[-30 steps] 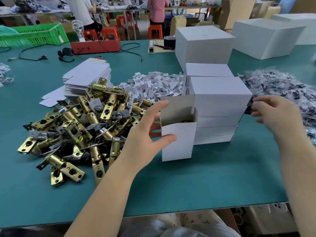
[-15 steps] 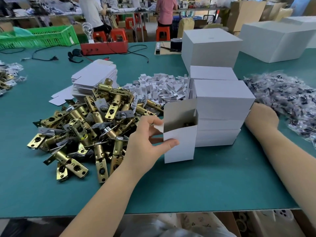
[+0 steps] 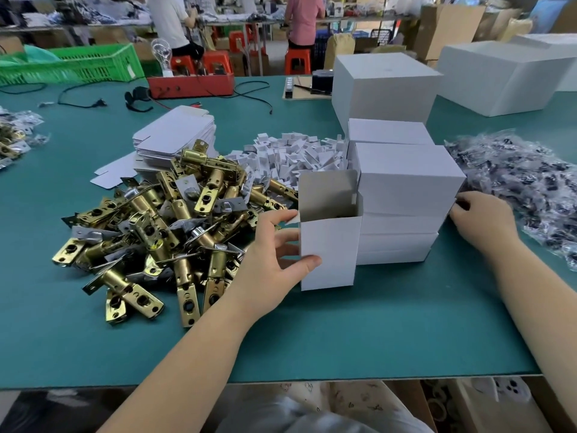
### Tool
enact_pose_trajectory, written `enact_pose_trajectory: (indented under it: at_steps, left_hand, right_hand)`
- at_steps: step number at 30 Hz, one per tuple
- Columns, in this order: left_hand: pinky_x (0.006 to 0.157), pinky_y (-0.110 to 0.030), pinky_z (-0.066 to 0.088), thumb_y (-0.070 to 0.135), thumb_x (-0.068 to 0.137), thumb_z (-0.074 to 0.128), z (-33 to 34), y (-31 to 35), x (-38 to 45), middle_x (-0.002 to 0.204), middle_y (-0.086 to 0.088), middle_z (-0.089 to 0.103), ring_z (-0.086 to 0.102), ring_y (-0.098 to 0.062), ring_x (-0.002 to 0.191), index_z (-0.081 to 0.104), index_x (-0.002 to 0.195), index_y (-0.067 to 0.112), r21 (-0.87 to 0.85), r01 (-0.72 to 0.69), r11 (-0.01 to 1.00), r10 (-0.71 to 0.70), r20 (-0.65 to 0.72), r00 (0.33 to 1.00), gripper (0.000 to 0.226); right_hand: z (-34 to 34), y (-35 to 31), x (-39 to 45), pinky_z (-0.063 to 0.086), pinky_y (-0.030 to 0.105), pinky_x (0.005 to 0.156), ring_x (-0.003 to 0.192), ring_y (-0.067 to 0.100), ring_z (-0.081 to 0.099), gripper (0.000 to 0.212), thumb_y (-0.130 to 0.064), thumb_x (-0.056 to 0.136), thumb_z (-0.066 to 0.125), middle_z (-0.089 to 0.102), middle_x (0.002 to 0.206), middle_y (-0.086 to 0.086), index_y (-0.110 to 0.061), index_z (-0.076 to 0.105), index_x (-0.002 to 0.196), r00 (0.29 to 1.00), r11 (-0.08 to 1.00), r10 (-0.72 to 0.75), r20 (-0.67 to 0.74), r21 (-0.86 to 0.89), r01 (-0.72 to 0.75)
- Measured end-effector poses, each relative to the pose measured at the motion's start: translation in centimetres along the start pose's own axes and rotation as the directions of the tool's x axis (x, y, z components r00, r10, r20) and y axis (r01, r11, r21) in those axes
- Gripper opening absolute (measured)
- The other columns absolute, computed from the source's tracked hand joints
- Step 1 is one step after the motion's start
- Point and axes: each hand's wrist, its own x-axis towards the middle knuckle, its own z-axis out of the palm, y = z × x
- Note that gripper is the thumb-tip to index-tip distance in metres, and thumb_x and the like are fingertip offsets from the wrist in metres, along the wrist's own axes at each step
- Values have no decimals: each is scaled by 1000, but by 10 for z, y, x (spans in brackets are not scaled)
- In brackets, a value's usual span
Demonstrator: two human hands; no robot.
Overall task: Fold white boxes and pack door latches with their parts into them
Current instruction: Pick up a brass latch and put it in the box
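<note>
Green counter [image 3: 374,332] in a busy workshop, latches [image 3: 162,232] heaped left, bagged parts [image 3: 524,189] right.
Left hand [image 3: 268,264] holds the upright open box [image 3: 327,245], fingers apart, thumb on its front; its contents are too dark to make out. Right hand [image 3: 484,220] reaches behind stacked closed boxes [image 3: 402,189] toward the bags; fingers hidden, so I cannot tell their state.
</note>
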Motion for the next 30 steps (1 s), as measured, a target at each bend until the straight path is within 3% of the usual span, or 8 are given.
enact_pose_trajectory:
  at_steps: [3, 6, 8, 10, 14, 17, 22, 30]
  left_hand:
    - [83, -24, 53, 31, 74, 74, 0, 2, 0, 110, 22, 69, 69, -6, 97, 35, 104, 68, -2, -9, 1000, 9, -2, 1000, 62]
    - [85, -29, 54, 30, 74, 75, -2, 2, 0, 109, 21, 69, 69, -8, 97, 37, 104, 67, -4, -4, 1000, 4, 5, 1000, 61]
    - [86, -32, 56, 28, 73, 76, -2, 3, 0, 108, 20, 70, 69, -9, 97, 38, 103, 66, -9, -3, 1000, 3, 7, 1000, 61]
    - [85, -31, 57, 26, 72, 76, -3, 3, 0, 107, 19, 71, 69, -9, 98, 39, 102, 65, -13, -9, 1000, 9, 5, 1000, 61]
    - [82, -24, 56, 18, 74, 77, -6, 3, 2, 106, 18, 71, 68, -8, 98, 42, 101, 62, -35, -18, 999, 18, -5, 1000, 62]
    - [81, -18, 54, 8, 78, 76, -9, 4, 1, 103, 14, 72, 69, -9, 98, 45, 103, 59, -57, -20, 998, 19, -5, 1000, 64]
    - [80, -22, 53, 5, 74, 70, -12, 6, 0, 100, 3, 75, 70, -13, 94, 47, 112, 42, -145, -13, 989, 12, -4, 1000, 58]
    - [81, -22, 55, -1, 83, 71, -14, 6, 3, 106, 5, 74, 70, -13, 97, 45, 116, 35, -173, 3, 985, 1, 24, 1000, 55]
  right_hand:
    - [-1, 3, -5, 36, 38, 69, 85, 38, 56, 35, -27, 99, 46, 69, 96, 25, -5, 71, 86, 999, 999, -35, 39, 20, 34]
    - [-9, 1, -12, 33, 34, 60, 66, 27, 49, 39, -27, 99, 47, 64, 72, 21, -2, 64, 75, 991, 972, 59, -123, 234, -28]
    - [-22, -1, -19, 44, 23, 56, 54, 6, 53, 30, -28, 96, 52, 63, 61, 3, -4, 69, 89, 943, 815, 217, -254, 578, -32]
    - [-46, -15, -33, 51, 19, 60, 59, 0, 59, 24, -34, 92, 57, 69, 70, -13, -17, 70, 104, 900, 540, 335, -278, 840, 59]
    - [-93, -63, -71, 58, 29, 71, 72, 4, 68, 19, -45, 79, 66, 71, 83, -20, -36, 63, 95, 931, 379, 134, -340, 885, 269]
    - [-99, -113, -99, 57, 27, 66, 74, 12, 71, 21, -21, 86, 66, 74, 87, -15, -36, 71, 99, 883, 389, -292, -368, 798, 461]
    - [-73, -162, -110, 48, 38, 72, 77, 23, 63, 24, -13, 91, 56, 71, 83, -4, -22, 72, 107, 794, 630, -574, -201, 511, 585]
    - [-65, -162, -108, 44, 34, 77, 87, 21, 58, 27, -12, 97, 50, 70, 101, 1, -22, 63, 118, 827, 743, -561, -22, 427, 516]
